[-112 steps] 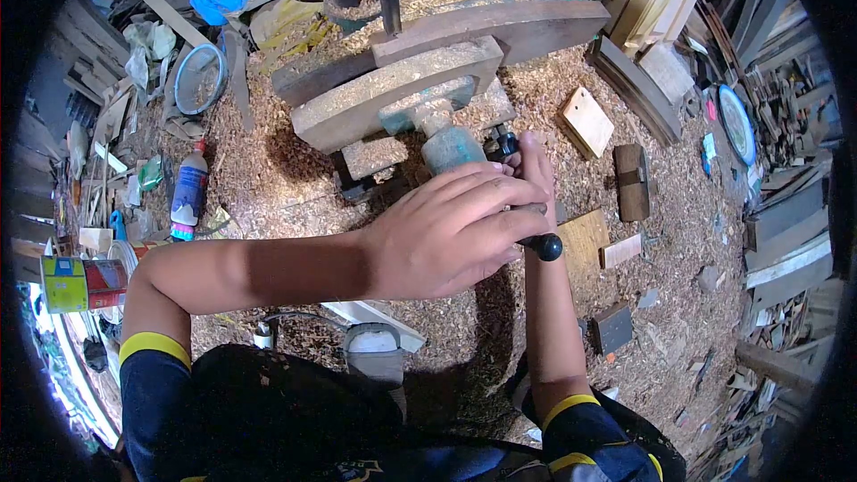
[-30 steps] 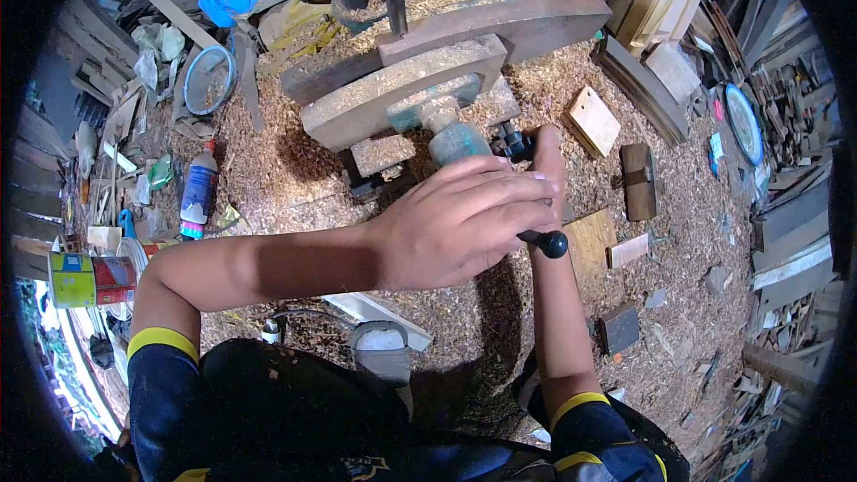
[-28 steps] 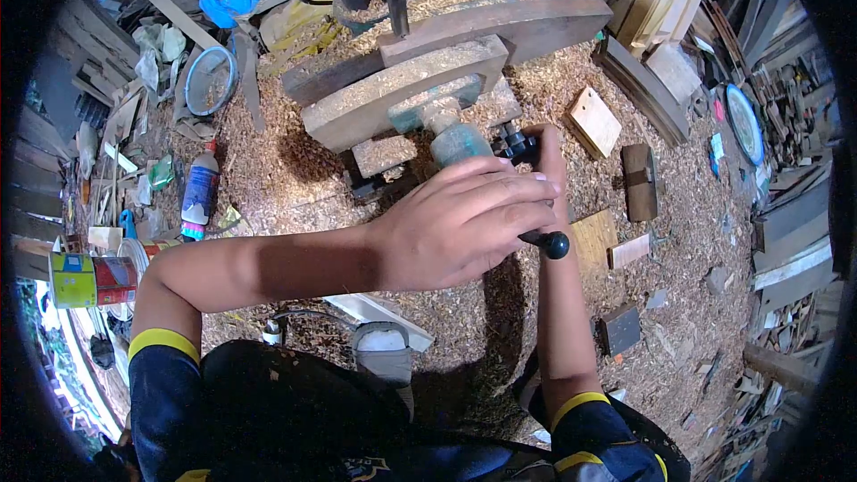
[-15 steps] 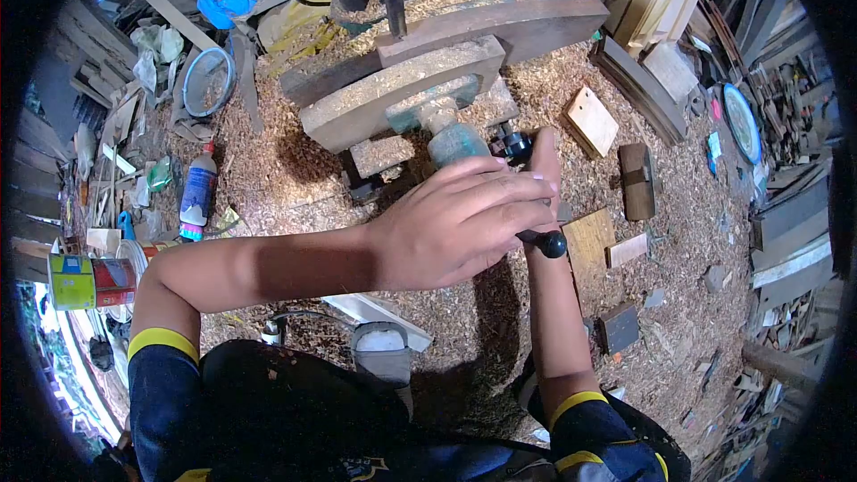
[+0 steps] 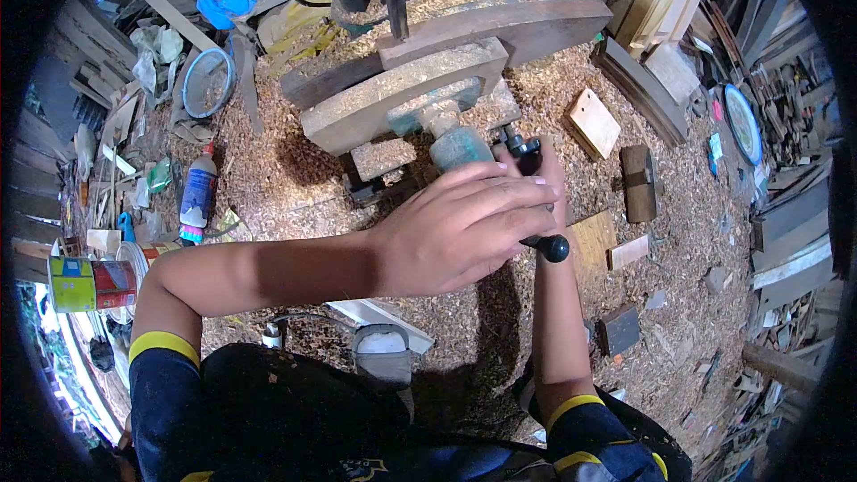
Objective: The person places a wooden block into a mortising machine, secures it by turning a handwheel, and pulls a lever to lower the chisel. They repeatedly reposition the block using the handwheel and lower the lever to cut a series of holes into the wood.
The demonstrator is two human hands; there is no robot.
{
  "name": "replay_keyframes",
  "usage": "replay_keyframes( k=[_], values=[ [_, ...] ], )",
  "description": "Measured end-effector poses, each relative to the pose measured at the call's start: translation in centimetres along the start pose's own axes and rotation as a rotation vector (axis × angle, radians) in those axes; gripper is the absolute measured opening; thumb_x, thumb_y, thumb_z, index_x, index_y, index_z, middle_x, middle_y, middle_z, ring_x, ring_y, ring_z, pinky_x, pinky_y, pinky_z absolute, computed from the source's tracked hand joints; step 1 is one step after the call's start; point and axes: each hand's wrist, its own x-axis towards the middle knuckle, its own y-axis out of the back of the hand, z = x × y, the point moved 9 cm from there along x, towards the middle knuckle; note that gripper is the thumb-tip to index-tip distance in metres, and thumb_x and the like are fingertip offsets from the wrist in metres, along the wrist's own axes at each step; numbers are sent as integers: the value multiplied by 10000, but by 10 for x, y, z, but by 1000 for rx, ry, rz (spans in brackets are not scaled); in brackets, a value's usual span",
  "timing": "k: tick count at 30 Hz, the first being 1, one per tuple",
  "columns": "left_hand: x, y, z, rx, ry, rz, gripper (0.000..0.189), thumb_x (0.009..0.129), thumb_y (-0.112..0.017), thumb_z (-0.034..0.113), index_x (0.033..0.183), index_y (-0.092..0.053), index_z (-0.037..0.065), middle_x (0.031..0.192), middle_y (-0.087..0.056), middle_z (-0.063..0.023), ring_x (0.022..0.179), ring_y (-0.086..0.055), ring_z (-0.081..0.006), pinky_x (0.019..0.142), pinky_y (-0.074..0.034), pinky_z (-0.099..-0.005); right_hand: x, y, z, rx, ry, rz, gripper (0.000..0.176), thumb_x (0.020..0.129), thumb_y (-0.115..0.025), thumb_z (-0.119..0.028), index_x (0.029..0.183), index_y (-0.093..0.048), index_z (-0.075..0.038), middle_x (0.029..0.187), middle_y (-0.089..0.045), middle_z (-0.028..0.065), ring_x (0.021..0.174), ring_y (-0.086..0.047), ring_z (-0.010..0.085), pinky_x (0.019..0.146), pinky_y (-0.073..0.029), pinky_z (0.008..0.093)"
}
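My left hand (image 5: 446, 228) lies with its fingers curled over a crank in front of the green vise screw housing (image 5: 460, 148). The crank's black handle (image 5: 554, 248) sticks out beneath the fingertips; the rest is hidden under the hand. My right hand (image 5: 546, 165) reaches past on the far side, fingers closed about a black knob (image 5: 528, 148), partly hidden by the left hand. Beyond the housing, a curved wooden piece (image 5: 402, 94) is held in the vise, sprinkled with shavings. A longer curved board (image 5: 544, 31) stands behind it, near the machine's downward bit (image 5: 395, 9).
Wood shavings cover the ground. To the right are a block with holes (image 5: 593, 123), a dark wooden block (image 5: 637, 182) and a curved beam (image 5: 638, 89). A blue bottle (image 5: 197, 195) and a paint can (image 5: 92, 283) stand left. Offcuts line both sides.
My right hand's fingers have gone from pointing forward to closing about the black knob, which has shifted slightly. My left hand stays almost in place on the crank.
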Motion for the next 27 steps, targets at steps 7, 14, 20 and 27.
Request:
replay_keyframes(
  k=[7, 14, 20, 27],
  values=[
    [-1, -3, -1, 10, 5, -3, 643, 806, -779, 50, 1419, -590, 84, 1559, -517, -133, 1455, -495, -288, 1221, -357, -537, -8, 1, -12, 24, 261, -54, 361, 981, -697, -129, 1313, -571, -60, 941, -674, 67, 807, -648, 131, 671, -550, 324],
    [0, -1, -2, 14, 21, -6, 631, 814, -766, 48, 1420, -592, 88, 1569, -511, -126, 1464, -488, -285, 1215, -362, -531, 6, 17, 1, -333, 366, 61, 284, 1023, -680, -270, 1167, -598, -40, 1007, -624, 79, 869, -604, 166, 730, -504, 282],
    [-1, -2, -2, 16, 23, -12, 635, 813, -761, 42, 1422, -591, 87, 1567, -511, -126, 1471, -482, -285, 1217, -358, -533, -18, 0, -36, 152, 254, -60, 214, 1036, -678, -202, 1162, -579, -61, 921, -585, 41, 802, -593, 129, 674, -501, 272],
    [1, 0, -1, -20, 20, -16, 643, 807, -762, 32, 1424, -590, 96, 1564, -517, -124, 1464, -488, -295, 1224, -354, -535, -3, -2, -8, 161, 67, 13, 306, 1009, -749, -260, 1172, -585, -59, 859, -630, 23, 718, -606, 82, 587, -492, 240]
  ],
)
